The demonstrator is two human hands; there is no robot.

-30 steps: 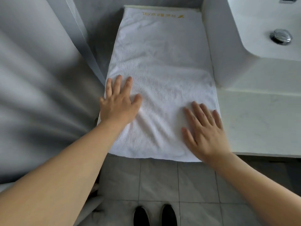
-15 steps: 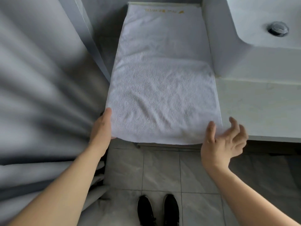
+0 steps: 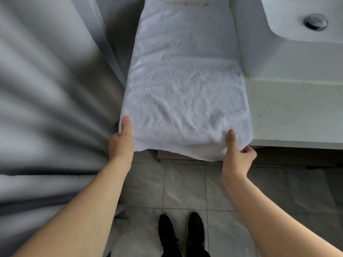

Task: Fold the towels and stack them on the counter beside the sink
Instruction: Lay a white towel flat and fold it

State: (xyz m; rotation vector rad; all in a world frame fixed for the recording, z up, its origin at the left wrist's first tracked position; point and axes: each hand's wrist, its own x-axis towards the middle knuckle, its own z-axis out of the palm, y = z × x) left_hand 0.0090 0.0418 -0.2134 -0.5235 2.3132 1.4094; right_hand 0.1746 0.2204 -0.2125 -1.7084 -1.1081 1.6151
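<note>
My left hand (image 3: 121,140) and right hand (image 3: 237,153) pinch the white terry towel's (image 3: 185,93) near corners; lifting both evenly should keep the fold square.

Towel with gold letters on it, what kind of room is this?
Most likely a hotel bathroom. The white towel carries a gold logo, it lies beside a sink with a metal drain, and the floor is grey tile.

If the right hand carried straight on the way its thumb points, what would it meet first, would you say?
Only the towel itself: the right hand pinches its near corner, and the thumb points along the cloth toward the gold lettering. Depth is uncertain.
</note>
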